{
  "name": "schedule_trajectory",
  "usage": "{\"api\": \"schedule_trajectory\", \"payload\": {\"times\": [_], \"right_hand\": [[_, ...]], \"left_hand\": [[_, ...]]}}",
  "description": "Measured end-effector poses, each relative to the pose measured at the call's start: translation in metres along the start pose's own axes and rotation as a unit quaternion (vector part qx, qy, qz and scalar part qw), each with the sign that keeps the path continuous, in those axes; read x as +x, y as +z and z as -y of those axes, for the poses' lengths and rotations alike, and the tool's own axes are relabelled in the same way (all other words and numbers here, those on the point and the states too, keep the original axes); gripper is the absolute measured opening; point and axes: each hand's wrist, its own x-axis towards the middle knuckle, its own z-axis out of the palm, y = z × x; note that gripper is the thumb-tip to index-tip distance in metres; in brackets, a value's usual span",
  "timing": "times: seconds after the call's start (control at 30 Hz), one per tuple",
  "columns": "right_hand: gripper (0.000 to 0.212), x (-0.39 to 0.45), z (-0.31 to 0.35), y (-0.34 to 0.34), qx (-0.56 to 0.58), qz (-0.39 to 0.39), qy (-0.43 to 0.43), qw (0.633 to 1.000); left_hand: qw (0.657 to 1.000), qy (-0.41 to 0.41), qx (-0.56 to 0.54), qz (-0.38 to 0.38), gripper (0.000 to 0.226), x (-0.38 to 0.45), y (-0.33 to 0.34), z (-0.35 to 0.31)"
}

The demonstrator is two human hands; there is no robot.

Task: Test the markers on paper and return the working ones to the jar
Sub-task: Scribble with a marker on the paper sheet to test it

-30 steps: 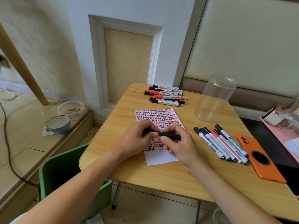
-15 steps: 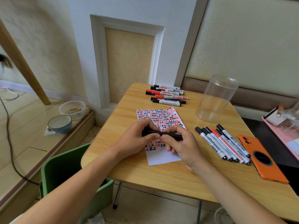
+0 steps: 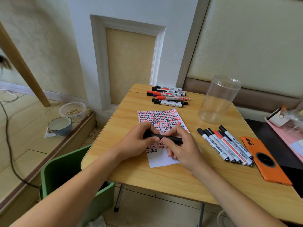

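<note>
A black marker (image 3: 170,138) lies level above the paper, held at both ends. My left hand (image 3: 137,141) grips its left end, my right hand (image 3: 180,148) pinches its right part. Under them lies a white paper (image 3: 159,119) covered with red and black test marks. A clear plastic jar (image 3: 218,99) stands at the back right with nothing in it. Several markers (image 3: 224,145) lie side by side right of the paper. Another pile of markers (image 3: 168,96) lies at the table's far edge.
An orange phone (image 3: 265,161) lies at the right on the wooden table (image 3: 164,177). A pink tray (image 3: 285,128) is at the far right. A green chair (image 3: 65,174) stands at the table's left. On the floor ledge sit a bowl (image 3: 59,125) and a plastic tub (image 3: 73,110).
Both hands stay on the black marker above the paper; nothing has visibly moved apart from a slight shift of the camera.
</note>
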Motion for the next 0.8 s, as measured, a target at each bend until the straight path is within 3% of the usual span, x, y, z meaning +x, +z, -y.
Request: {"api": "schedule_trajectory", "payload": {"times": [0.13, 0.3, 0.43, 0.57, 0.7, 0.8], "right_hand": [[0.013, 0.000, 0.001, -0.002, 0.019, 0.010, -0.001, 1.000], [0.013, 0.000, 0.003, -0.001, 0.026, 0.003, 0.002, 1.000], [0.011, 0.001, 0.002, -0.001, 0.007, -0.020, 0.016, 1.000], [0.010, 0.004, 0.001, -0.002, -0.033, -0.017, 0.019, 0.999], [0.024, 0.013, 0.009, -0.008, -0.072, 0.023, 0.034, 0.997], [0.029, 0.023, 0.009, -0.016, -0.136, -0.048, 0.012, 0.990]], "left_hand": [[0.996, -0.020, -0.082, 0.024, 0.010, -0.001, -0.004, -0.003], [0.996, -0.025, -0.086, 0.016, 0.009, -0.001, -0.003, -0.004], [0.994, 0.057, 0.095, -0.021, 0.010, 0.003, 0.000, -0.007], [0.957, 0.119, 0.261, -0.043, 0.013, 0.005, -0.003, -0.006], [0.952, 0.102, 0.279, -0.070, 0.016, 0.005, -0.008, -0.009], [0.951, 0.072, 0.289, -0.089, 0.016, 0.004, -0.015, -0.009]]}}
